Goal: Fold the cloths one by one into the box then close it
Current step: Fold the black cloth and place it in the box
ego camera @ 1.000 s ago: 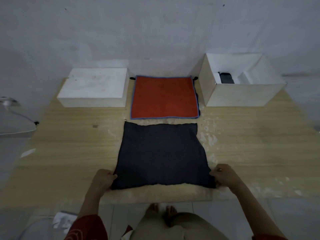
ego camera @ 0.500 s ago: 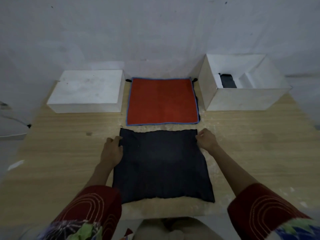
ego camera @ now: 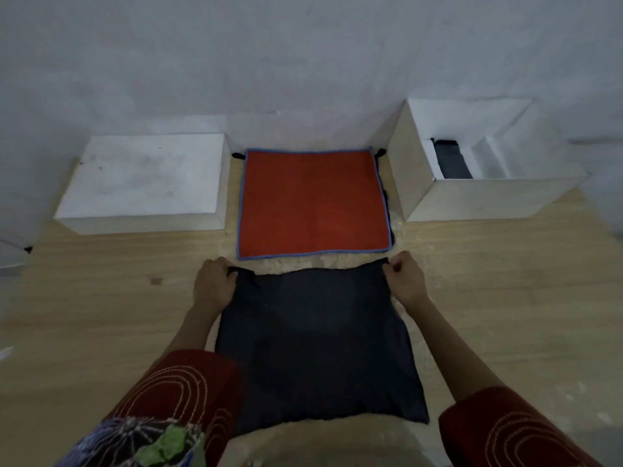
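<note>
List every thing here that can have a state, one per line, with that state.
Dark cloth: unfolded on the table, far corners pinched.
Left hand: pinches its far left corner.
Right hand: pinches its far right corner.
Red cloth: flat, unfolded.
Box: open, folded cloth inside.
Lid: off, on the table.

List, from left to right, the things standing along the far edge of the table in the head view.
white block → red cloth with blue edging → open white box, with a dark folded cloth inside it.
</note>
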